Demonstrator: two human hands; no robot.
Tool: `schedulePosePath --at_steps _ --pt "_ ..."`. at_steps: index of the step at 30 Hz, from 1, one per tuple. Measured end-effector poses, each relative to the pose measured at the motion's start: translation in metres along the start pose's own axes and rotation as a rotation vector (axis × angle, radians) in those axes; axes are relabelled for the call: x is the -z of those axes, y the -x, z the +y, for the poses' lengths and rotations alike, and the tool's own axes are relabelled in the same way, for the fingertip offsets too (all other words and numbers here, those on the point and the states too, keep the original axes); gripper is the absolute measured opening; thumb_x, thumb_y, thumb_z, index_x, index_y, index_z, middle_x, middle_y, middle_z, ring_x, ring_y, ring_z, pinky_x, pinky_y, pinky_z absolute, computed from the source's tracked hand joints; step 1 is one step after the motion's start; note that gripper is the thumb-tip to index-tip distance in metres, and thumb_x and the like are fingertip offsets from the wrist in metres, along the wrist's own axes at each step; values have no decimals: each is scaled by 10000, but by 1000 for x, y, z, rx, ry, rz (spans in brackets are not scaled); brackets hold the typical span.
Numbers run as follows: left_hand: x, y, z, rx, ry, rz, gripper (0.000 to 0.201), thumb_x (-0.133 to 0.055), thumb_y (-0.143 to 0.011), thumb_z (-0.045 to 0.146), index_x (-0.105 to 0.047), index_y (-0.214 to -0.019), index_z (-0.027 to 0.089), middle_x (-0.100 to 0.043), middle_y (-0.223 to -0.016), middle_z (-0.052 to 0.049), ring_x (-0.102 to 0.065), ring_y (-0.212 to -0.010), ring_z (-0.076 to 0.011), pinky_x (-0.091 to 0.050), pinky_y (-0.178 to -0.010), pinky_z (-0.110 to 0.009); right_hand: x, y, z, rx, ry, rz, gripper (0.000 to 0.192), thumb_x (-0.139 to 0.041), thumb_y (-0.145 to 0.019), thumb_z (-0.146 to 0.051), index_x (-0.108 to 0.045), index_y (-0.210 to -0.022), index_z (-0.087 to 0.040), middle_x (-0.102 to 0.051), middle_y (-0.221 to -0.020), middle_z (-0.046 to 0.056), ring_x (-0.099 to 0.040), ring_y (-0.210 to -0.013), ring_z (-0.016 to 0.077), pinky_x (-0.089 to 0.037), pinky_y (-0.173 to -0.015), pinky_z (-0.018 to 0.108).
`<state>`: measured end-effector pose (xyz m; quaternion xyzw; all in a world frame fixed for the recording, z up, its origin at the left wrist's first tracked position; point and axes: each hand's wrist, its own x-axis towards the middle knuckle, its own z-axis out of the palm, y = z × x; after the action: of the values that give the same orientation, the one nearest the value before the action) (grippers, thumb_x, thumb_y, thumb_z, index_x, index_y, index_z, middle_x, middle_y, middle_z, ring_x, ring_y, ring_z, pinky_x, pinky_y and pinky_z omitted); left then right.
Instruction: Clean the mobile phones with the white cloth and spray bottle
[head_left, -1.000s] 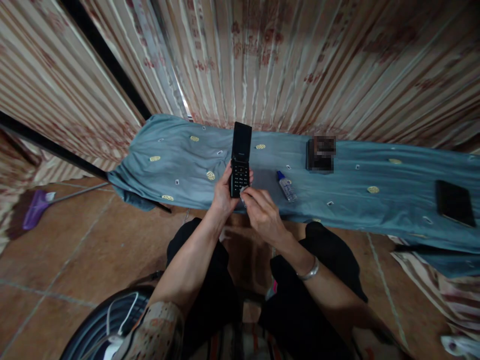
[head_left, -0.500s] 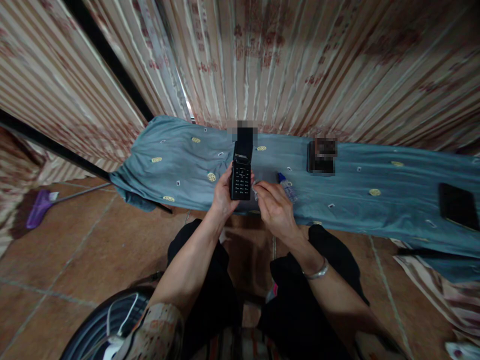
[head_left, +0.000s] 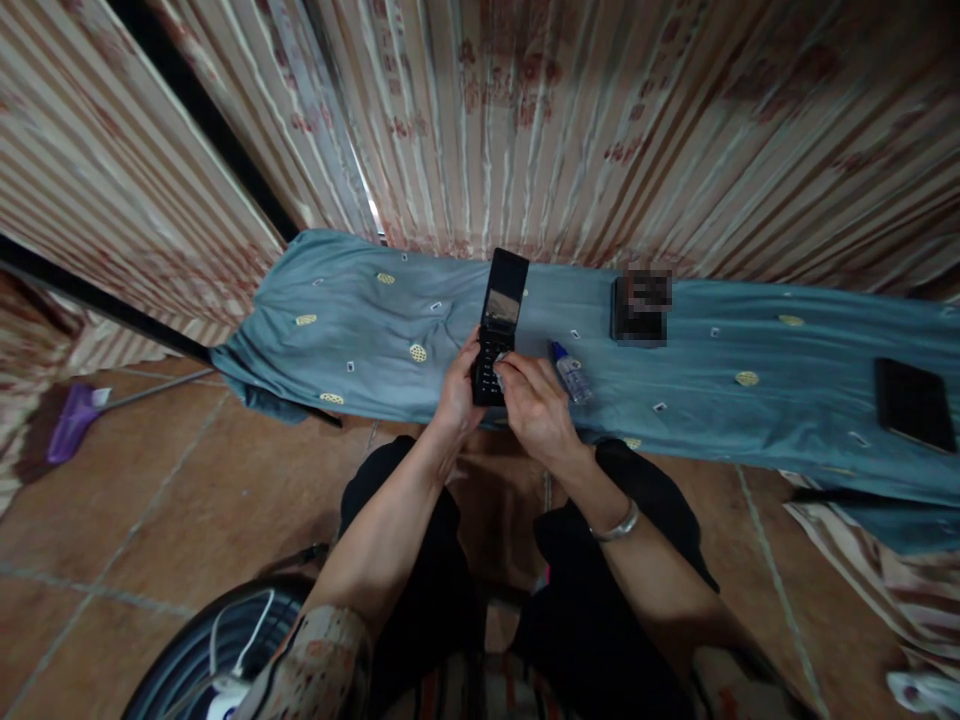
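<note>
My left hand (head_left: 457, 390) grips a black flip phone (head_left: 504, 290), opened out with its keypad facing up. The phone leans slightly to the right. My right hand (head_left: 536, 405) is over the keypad, fingertips pinched on a small whitish wad (head_left: 500, 364) that looks like tissue or cotton. The wad seems to touch the keys, and part of the keypad is hidden behind my fingers. Just right of that hand, a small clear bottle with a blue cap (head_left: 573, 374) lies on the blue cloth (head_left: 375, 330).
A dark box-like object (head_left: 637, 312), partly pixelated, sits farther right on the cloth. A black flat case (head_left: 915, 402) lies near the right end. Striped curtains (head_left: 480, 120) hang behind. On the floor are a purple broom (head_left: 75, 420) and a round dark stool (head_left: 202, 640) with a white cable.
My right hand has moved left from beside the phone onto its keypad, with the whitish wad. The phone has shifted slightly right and tilted.
</note>
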<state>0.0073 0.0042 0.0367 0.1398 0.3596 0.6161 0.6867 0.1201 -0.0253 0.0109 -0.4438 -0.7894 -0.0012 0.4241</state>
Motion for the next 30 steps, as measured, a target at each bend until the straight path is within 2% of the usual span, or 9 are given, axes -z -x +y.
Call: schedulePosePath --at_steps 5,12,16,22,25,30 --pt "5 -1 5 -34 -38 -66 346 -503 -871 189 -672 -1173 192 -760 -1057 -40 -668 -1128 -221 -516 -975 -328 3 4 6 -27 20 -33 339 -404 -999 -152 -692 -1177 -170 -692 -1151 138 -607 -1047 261 -525 -967 452" --pt "10 -6 -12 -79 -137 -76 401 -514 -854 183 -648 -1231 154 -714 -1228 -63 -612 -1224 -207 -452 -1069 -335 -7 4 -12 44 -12 42 309 -437 -990 -135 -699 -1152 -143 -703 -1148 137 -614 -1050 244 -512 -1009 419" --pt "9 -7 -8 -70 -126 -60 434 -508 -862 195 -612 -1284 176 -733 -1163 -60 -656 -1154 -222 -501 -1010 -367 -6 4 -12 96 -11 57 305 -437 -986 -115 -700 -1142 -125 -707 -1136 144 -620 -1025 235 -537 -957 382" --pt "10 -8 4 -71 -71 -110 448 -548 -867 252 -566 -1308 180 -758 -1007 -67 -723 -990 -237 -555 -909 -374 1 8 1 31 46 -11 320 -413 -994 -118 -700 -1133 -135 -708 -1111 137 -625 -1006 241 -554 -927 404" --pt "10 -8 1 -71 -70 -118 428 -503 -882 228 -574 -1300 166 -757 -1017 -73 -718 -1006 -233 -548 -928 -379 1 7 -1 12 68 -23 324 -418 -989 -117 -705 -1135 -150 -709 -1113 129 -630 -998 239 -558 -923 405" --pt "7 -6 -11 -75 -107 -67 426 -470 -890 171 -587 -1300 158 -740 -1120 -70 -681 -1100 -213 -522 -981 -358 -5 4 -14 71 47 47 298 -448 -982 -123 -712 -1121 -112 -708 -1117 151 -629 -1019 244 -544 -956 393"
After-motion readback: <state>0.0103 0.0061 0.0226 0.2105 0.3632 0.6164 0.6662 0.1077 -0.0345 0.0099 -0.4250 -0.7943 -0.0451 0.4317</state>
